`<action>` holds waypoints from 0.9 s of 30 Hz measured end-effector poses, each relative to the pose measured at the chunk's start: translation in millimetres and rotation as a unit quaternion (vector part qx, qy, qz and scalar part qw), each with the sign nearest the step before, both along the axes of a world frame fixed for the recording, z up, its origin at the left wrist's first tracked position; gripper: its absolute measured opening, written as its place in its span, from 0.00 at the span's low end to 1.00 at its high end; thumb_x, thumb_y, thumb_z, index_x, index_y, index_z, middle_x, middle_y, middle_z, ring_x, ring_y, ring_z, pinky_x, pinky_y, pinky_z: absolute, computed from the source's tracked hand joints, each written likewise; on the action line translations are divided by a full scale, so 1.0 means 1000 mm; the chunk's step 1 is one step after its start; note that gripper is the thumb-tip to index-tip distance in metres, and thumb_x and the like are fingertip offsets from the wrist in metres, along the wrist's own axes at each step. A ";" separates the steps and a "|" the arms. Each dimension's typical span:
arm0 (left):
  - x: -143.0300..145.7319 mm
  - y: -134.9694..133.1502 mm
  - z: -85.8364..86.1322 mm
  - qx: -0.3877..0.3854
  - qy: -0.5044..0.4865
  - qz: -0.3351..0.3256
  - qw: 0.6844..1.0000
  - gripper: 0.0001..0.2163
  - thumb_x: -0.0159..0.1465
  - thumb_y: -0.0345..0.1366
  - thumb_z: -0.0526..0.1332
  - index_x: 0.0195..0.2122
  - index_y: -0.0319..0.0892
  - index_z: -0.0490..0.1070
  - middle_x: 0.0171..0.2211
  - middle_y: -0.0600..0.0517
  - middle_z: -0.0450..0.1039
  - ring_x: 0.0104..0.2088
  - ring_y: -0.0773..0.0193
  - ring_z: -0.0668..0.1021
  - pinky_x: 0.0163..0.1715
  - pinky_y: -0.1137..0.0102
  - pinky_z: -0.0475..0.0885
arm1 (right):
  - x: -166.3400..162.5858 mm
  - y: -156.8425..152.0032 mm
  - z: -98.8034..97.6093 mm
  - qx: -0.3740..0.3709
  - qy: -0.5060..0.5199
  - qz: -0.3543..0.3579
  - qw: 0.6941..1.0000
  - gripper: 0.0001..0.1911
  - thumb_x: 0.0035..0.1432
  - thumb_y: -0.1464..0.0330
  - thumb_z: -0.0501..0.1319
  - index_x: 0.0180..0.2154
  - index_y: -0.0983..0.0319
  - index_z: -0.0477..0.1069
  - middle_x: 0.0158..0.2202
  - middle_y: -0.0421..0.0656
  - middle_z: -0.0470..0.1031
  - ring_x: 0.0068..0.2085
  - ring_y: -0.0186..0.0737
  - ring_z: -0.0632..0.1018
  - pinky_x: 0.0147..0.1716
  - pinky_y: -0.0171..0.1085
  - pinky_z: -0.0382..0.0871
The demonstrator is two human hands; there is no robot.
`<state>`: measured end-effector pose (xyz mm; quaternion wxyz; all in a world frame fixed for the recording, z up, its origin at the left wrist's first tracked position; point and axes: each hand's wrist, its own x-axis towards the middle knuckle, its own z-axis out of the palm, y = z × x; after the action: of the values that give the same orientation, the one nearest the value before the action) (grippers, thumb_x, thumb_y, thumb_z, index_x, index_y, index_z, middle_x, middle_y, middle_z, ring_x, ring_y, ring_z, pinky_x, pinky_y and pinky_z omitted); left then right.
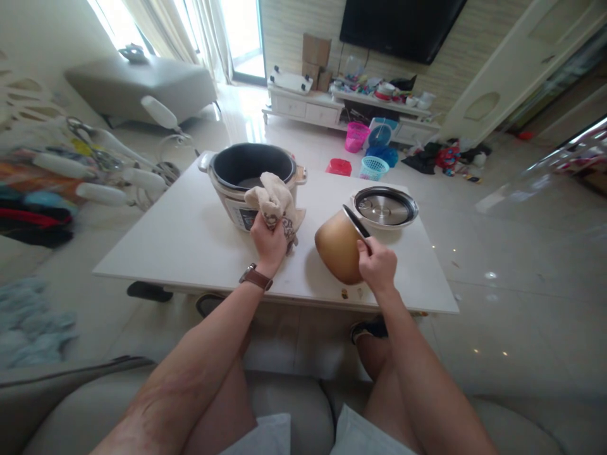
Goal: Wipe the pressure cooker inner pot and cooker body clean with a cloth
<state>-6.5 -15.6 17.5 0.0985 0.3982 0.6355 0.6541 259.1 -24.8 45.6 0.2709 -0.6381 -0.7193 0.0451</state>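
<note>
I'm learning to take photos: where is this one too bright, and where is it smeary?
Head view: the window is washed out white, and the shiny floor has glare spots; head view: the grey-blue heap at left looks smeared, while the golden pot in the right hand looks clearer.

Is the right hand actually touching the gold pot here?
Touching. The head view shows the right hand gripping the gold pot near its rim, with the thumb against it.
</note>
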 end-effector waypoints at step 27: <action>0.026 -0.022 0.006 0.066 0.280 -0.448 0.846 0.24 0.66 0.34 0.63 0.64 0.49 0.75 0.68 0.46 0.73 0.74 0.47 0.68 0.74 0.45 0.61 | 0.006 0.018 -0.004 0.045 0.220 0.056 0.973 0.27 0.63 0.53 0.61 0.19 0.56 0.52 0.18 0.34 0.52 0.24 0.32 0.57 0.27 0.40 0.48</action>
<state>19.8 -37.4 23.5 0.1725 0.8115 0.3440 0.4397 265.3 -6.5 41.4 0.4476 -0.5582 -0.6784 0.1671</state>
